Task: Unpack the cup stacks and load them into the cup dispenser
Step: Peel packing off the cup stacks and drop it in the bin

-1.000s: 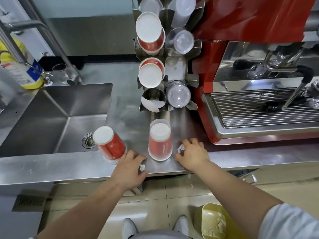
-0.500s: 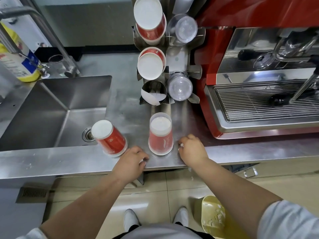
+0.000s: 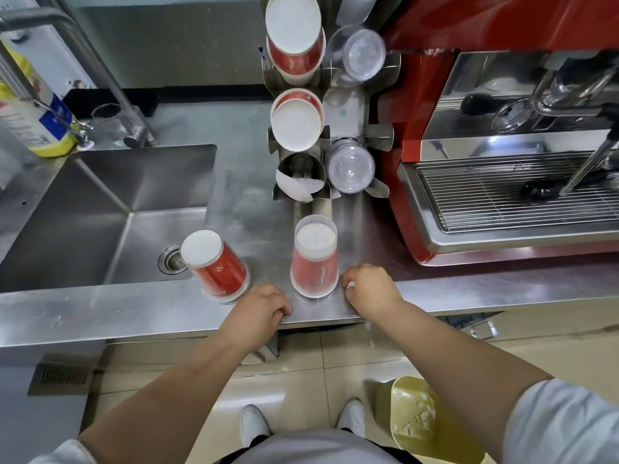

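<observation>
Beside wrapped cup stack (image 3: 315, 259): second stack (image 3: 216, 264), sink (image 3: 100, 216).

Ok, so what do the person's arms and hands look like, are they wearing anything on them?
Both forearms are bare, as are the left hand and right hand: no gloves, watch or rings visible. Short light grey-blue sleeves show at the frame's lower corners, ending around the elbows.

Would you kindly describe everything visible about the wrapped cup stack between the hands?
The wrapped stack is a short pile of red paper cups with white bases, standing upside down near the front edge of the steel counter. A clear plastic sleeve covers it, rising past the top. It stands upright before the dispenser. Left hand and right hand flank its base; contact is unclear.
</observation>
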### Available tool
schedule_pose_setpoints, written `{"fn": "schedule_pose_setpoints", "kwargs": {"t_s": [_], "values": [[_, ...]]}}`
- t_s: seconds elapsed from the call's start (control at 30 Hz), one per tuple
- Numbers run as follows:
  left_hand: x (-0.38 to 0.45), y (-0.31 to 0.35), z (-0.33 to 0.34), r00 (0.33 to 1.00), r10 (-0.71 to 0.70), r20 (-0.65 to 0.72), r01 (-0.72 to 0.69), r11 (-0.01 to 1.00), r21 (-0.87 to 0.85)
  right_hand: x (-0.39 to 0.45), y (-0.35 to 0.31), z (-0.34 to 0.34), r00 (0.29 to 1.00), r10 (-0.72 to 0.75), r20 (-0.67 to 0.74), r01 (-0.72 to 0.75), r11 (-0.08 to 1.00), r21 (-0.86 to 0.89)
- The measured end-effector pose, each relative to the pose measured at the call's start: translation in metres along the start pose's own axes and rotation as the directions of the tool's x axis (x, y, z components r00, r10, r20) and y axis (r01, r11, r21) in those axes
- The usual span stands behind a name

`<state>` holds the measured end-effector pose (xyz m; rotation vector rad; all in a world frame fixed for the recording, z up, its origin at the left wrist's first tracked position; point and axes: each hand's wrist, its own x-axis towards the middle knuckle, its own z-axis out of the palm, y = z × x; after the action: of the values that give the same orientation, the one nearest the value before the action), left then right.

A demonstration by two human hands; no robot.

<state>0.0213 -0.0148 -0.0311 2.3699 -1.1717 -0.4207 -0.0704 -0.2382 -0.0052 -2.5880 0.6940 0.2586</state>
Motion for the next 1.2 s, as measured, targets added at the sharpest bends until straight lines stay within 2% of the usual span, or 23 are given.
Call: {"fn": "schedule_pose_setpoints", "kwargs": {"t_s": [0.23, 0.57, 0.63, 0.83, 1.07, 1.2], "values": [[-0.004, 0.008, -0.006, 0.996, 0.088, -0.014, -0.088, 0.995, -0.046, -0.019, -0.003, -0.006, 0.999, -0.028, 0.023, 0.027, 0.999, 0.04], [0.01, 0.038, -0.041, 0.953, 0.286, -0.098, -0.297, 0.948, -0.116, -0.039, -0.014, -0.051, 0.99, -0.012, -0.14, 0.02, 0.998, 0.06], [0.01, 0.042, -0.048, 0.93, 0.349, -0.113, -0.36, 0.927, -0.102, -0.042, -0.019, -0.061, 0.986, -0.011, -0.168, 0.021, 0.998, 0.055], [0.009, 0.051, -0.087, 0.807, 0.559, -0.191, -0.578, 0.814, -0.056, -0.05, -0.047, -0.101, 0.963, -0.017, -0.269, 0.034, 0.998, 0.061], [0.036, 0.051, -0.149, 0.71, 0.654, -0.26, -0.67, 0.742, 0.036, -0.056, -0.088, -0.143, 0.914, -0.061, -0.401, 0.062, 0.998, -0.01], [0.044, 0.046, -0.176, 0.662, 0.7, -0.268, -0.714, 0.698, 0.056, -0.061, -0.111, -0.154, 0.899, -0.069, -0.432, 0.06, 0.998, -0.035]]}}
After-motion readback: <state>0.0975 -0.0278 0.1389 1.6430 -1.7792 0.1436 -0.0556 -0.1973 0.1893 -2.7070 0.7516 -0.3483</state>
